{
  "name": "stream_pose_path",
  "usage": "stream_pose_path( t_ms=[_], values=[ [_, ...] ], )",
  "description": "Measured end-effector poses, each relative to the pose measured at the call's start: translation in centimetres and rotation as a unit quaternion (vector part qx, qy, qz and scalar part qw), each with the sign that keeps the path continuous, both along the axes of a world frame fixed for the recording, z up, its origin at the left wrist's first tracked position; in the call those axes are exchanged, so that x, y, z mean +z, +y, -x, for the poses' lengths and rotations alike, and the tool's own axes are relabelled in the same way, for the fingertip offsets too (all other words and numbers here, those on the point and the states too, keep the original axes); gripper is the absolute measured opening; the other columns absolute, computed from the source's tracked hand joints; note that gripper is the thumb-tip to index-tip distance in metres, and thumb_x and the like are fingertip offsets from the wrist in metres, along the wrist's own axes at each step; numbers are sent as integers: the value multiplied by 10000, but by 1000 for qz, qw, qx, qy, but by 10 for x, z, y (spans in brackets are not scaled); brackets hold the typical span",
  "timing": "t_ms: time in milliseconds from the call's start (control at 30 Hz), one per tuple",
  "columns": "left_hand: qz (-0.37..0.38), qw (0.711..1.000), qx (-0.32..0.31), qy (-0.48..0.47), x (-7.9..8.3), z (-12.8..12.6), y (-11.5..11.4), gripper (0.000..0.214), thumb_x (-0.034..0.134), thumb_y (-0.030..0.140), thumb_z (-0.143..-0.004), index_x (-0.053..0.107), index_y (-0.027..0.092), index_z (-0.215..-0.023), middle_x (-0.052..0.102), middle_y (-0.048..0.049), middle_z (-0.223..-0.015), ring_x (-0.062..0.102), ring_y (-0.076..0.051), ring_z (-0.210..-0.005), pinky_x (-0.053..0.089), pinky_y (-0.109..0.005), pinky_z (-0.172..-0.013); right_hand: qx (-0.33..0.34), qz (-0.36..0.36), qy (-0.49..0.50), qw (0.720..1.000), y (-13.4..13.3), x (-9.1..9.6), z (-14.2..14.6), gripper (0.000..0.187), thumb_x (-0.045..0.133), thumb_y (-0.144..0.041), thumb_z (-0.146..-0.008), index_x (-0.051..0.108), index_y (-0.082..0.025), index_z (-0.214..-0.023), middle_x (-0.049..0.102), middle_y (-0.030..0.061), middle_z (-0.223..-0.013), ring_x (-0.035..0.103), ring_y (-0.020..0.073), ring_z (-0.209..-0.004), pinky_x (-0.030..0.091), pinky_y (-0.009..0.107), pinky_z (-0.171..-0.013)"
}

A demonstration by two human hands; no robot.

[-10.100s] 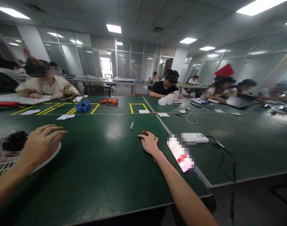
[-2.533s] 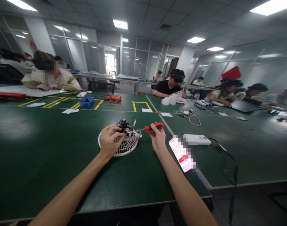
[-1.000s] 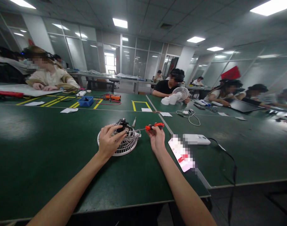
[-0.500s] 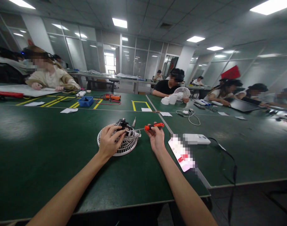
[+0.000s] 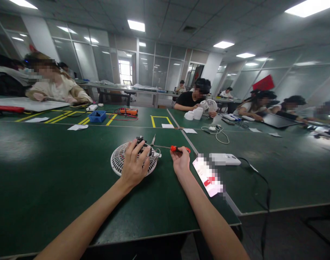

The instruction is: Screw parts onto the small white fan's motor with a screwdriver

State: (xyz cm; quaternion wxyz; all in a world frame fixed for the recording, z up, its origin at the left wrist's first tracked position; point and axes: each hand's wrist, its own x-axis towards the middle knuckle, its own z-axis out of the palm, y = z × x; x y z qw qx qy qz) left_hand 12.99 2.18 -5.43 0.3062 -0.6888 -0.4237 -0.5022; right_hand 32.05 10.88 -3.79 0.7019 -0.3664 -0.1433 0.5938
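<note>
A white fan grille (image 5: 117, 163) lies on the green table, with a black motor assembly (image 5: 140, 139) and white wires on top of it. My left hand (image 5: 135, 164) reaches over the motor assembly, its fingers curled around it and hiding much of it. In my right hand (image 5: 180, 160) is a screwdriver (image 5: 176, 148) with a red and black handle. Its shaft points left toward the motor, and the tip is hard to make out near the wires. Just behind the fan lies a small pointed grey-white piece (image 5: 153, 139).
Right of my right hand lie a lit phone (image 5: 205, 177) and a white power bank (image 5: 225, 159) with a black strap. Farther back are a blue bin (image 5: 97, 116), an orange multimeter (image 5: 128, 111) and a white cable (image 5: 219, 134). Across the table a person handles another fan (image 5: 208, 106).
My left hand has shifted right, its fingers now farther over the motor assembly. The screwdriver has drawn back slightly to the right, its shaft away from where the left fingertips were.
</note>
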Motion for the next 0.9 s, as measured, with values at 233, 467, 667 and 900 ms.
stream_pose_path(
  t_ms=[233, 467, 667, 900],
  values=[
    [156, 973, 30, -165, -10, 8, 17, 745, 573, 357, -971, 235, 186, -1613, 404, -226, -1609, 335, -389, -1542, 368, -638, -1217, -15, -18, -23, 999, 4, -8, 2, 299, 709, -162, -636, 460, -241, -782, 625, -97, -620, 708, 124, -597, 653, 253, -617],
    [179, 963, 30, -198, -10, 16, 22, 652, 563, 402, -972, 370, 188, -1558, 611, -196, -1418, 611, -338, -1273, 516, -555, -1066, -19, -39, -33, 999, 3, -9, 1, 323, 737, -178, -623, 465, -239, -787, 626, -93, -631, 708, 124, -595, 658, 260, -634],
    [185, 961, 43, -199, -7, 20, 21, 538, 563, 382, -972, 481, 177, -1464, 666, -173, -1292, 657, -308, -1146, 546, -501, -981, -30, -26, -26, 999, -2, -3, 3, 304, 710, -145, -627, 471, -236, -791, 636, -91, -642, 707, 122, -608, 651, 253, -639],
    [176, 964, 44, -192, -6, 22, 21, 486, 586, 419, -960, 533, 194, -1387, 672, -139, -1209, 653, -291, -1095, 542, -492, -970, -43, -29, -19, 998, -1, -4, 6, 307, 712, -156, -610, 470, -238, -781, 627, -99, -634, 695, 118, -595, 649, 263, -638]
  ],
)
